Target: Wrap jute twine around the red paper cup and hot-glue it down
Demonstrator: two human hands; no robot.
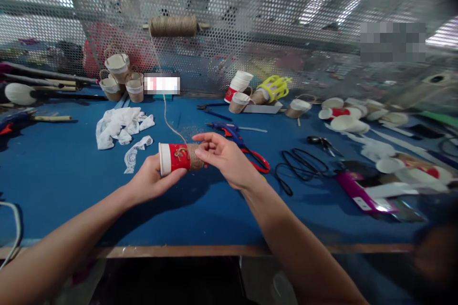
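A red and white paper cup (175,157) lies on its side in the air above the blue table, its white rim to the left. My left hand (153,176) grips it near the rim, thumb along the near side. Brown twine (194,157) is wound round the cup's right-hand part. My right hand (220,155) is closed at that wound end, thumb and fingers against the coils. A strand of twine (166,116) runs from the cup up to a twine spool (173,26) on a rod at the mesh wall.
White lace (121,126) lies behind my left hand. A blue glue gun (225,127), red-handled scissors (259,161) and a black cable (300,167) lie to the right. Twine-covered cups (135,88) stand at the back left; more cups (347,121) lie far right.
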